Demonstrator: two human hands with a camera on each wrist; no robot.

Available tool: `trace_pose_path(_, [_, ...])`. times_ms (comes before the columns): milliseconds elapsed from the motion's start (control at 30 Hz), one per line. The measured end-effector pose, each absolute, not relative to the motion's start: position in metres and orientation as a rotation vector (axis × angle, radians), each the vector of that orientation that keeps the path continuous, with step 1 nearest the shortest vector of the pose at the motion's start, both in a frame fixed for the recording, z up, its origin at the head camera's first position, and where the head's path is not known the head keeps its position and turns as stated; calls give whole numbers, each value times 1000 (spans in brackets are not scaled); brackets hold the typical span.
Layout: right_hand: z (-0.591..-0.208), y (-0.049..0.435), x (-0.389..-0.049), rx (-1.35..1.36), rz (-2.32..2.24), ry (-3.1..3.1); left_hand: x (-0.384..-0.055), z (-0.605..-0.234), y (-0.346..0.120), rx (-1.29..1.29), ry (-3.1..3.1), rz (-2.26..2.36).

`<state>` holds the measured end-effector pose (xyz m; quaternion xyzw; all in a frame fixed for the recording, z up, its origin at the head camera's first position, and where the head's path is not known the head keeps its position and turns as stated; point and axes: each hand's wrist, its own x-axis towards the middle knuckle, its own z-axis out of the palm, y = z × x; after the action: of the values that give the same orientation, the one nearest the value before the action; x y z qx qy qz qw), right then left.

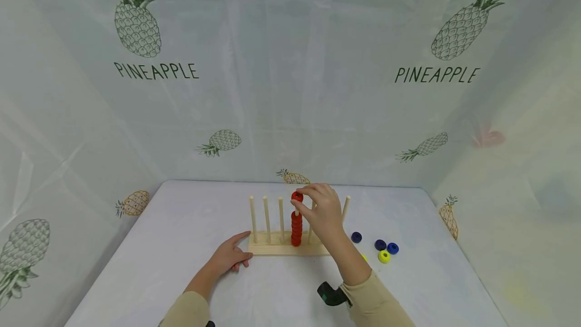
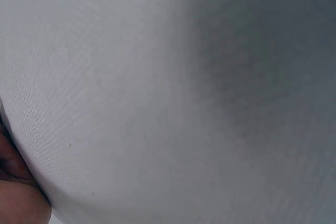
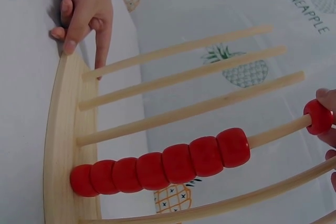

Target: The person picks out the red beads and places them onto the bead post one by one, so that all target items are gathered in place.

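A wooden peg stand with several upright pegs stands on the table. My right hand pinches a red bead between thumb and fingers at the top of a middle peg. In the right wrist view the peg's tip enters that bead. Below it, a stack of several red beads fills the lower part of the same peg. My left hand holds the stand's left end, thumb at the front corner and index finger at the back. Only a sliver of hand shows in the left wrist view.
Right of the stand lie loose dark blue beads, a brighter blue bead and a yellow bead. Another yellow bead is partly hidden behind the right forearm. Pineapple-print cloth surrounds the white table.
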<state>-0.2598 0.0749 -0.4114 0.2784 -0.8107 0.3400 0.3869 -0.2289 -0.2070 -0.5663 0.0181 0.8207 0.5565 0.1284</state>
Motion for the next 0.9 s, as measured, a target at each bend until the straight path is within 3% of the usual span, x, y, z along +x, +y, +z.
trace_pose_path(900, [-401, 73, -255, 561, 823, -2334, -226, -558, -204, 65, 2385, 1627])
